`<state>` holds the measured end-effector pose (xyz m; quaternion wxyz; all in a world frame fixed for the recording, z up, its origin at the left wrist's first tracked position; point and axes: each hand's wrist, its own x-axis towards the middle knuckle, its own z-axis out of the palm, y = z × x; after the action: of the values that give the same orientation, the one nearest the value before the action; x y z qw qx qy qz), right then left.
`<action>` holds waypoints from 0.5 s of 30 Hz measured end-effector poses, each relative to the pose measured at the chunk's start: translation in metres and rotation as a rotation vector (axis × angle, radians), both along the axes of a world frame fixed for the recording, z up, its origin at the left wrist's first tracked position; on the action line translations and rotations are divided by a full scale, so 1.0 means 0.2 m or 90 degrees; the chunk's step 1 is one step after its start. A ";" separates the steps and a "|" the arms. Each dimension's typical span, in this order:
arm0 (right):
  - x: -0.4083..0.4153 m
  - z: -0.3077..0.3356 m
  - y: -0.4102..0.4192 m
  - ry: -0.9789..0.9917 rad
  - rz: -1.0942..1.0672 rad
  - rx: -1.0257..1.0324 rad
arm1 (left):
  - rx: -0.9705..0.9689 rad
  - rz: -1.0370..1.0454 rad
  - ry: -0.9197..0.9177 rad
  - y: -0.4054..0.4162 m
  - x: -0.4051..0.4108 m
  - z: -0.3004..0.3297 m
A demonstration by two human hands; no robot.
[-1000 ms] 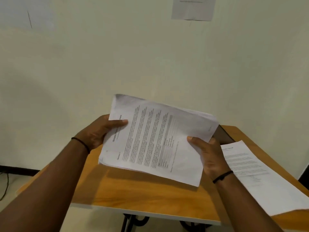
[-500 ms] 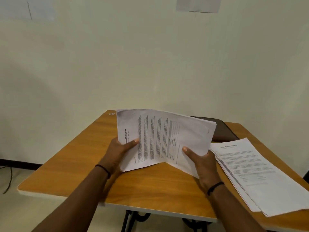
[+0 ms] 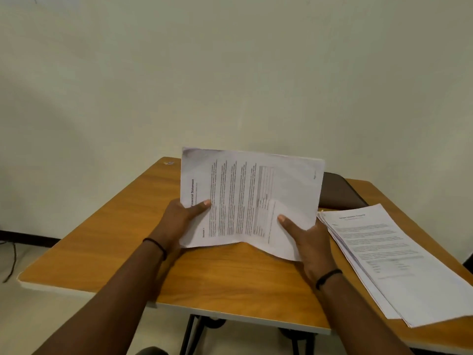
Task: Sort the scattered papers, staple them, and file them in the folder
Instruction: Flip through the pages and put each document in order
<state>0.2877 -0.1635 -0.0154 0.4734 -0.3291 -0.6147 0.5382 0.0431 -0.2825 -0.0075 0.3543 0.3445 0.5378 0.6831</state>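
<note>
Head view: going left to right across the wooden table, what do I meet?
Left hand → held sheaf of printed white papers → right hand → flat stack of printed white papers.

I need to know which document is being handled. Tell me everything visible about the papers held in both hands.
The held papers are a thin sheaf of white printed sheets, top page headed "Financial Statement", with text columns and a table. They stand on edge, turned sideways, lower edge sagging onto the wooden table. The left hand and right hand pinch the bottom corners, thumbs in front.
</note>
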 end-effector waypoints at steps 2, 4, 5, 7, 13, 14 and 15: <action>0.04 0.02 0.06 0.000 0.010 -0.019 | -0.046 -0.060 -0.007 -0.01 -0.05 0.02; 0.07 0.01 0.11 -0.052 -0.002 -0.026 | -0.102 -0.102 -0.025 0.00 -0.07 0.01; 0.06 -0.02 0.14 -0.121 -0.029 -0.005 | -0.121 -0.112 -0.037 0.00 -0.07 0.00; 0.03 -0.08 0.16 -0.326 -0.114 0.062 | -0.161 -0.117 -0.040 0.02 -0.06 -0.03; -0.07 -0.07 0.02 -0.728 -0.281 0.394 | -0.342 -0.091 0.007 0.11 -0.11 -0.06; -0.10 -0.05 -0.02 -0.682 -0.217 0.397 | -0.365 -0.095 0.000 0.12 -0.11 -0.06; -0.14 -0.04 -0.07 -0.614 -0.129 0.378 | -0.382 -0.095 -0.003 0.12 -0.12 -0.06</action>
<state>0.2596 -0.1775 -0.0231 0.2606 -0.4478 -0.8512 0.0837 0.0183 -0.2592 -0.0185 0.4909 0.2615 0.6879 0.4663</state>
